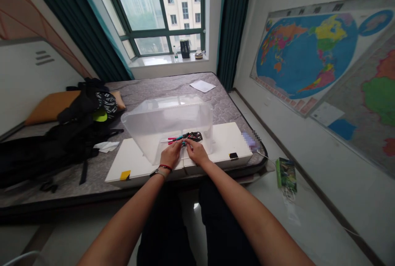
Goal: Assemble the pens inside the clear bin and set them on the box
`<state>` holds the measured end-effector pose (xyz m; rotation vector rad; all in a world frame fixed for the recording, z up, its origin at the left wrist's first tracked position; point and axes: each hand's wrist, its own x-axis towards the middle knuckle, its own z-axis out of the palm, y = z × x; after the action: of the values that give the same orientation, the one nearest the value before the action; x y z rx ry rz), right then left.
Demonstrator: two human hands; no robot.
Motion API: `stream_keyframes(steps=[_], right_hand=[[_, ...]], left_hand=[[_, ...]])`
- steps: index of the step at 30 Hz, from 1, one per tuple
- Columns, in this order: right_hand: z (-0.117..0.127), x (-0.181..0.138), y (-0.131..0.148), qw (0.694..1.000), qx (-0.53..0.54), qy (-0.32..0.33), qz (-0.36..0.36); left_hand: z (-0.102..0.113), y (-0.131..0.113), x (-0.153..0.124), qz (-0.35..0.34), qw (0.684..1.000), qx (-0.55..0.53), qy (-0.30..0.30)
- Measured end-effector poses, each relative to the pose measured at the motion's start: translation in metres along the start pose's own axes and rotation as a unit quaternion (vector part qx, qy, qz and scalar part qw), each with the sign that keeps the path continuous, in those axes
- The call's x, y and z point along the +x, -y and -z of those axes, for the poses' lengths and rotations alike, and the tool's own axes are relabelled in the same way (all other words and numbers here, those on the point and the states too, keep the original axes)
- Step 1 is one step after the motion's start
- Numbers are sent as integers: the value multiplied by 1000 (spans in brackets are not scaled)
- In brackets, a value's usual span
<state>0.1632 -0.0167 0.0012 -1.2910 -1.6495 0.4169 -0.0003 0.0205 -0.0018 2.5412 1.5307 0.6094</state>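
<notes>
My left hand (171, 155) and my right hand (196, 152) meet at the front of a clear plastic bin (163, 120) tipped on its side. The fingertips of both are pinched together and almost touch. A small bluish bit shows between them, too small to name. Just beyond the fingers, a loose bunch of pens (174, 138), some red and blue, lies beside a tangle of black items (195, 136). Under bin and hands is a low white board or box (226, 138) on the mattress, bearing a yellow tape patch (125, 175) and a black one (233, 156).
A black bag and dark clothing (70, 130) are heaped on the mattress at left, near a white tissue (106, 146). A paper sheet (202, 86) lies at the far side. On the floor at right stands a green box (286, 174) with a white cable.
</notes>
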Motion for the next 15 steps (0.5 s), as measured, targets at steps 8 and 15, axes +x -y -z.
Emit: stream_keyframes(steps=[8,15], right_hand=[[1,1,2,1000,-7,19,-11],[1,4,-6,997,25,-49,-58]], left_hand=[[0,-2,0,16,1000,-16,-4],[0,7,5,88,981,-129,-118]])
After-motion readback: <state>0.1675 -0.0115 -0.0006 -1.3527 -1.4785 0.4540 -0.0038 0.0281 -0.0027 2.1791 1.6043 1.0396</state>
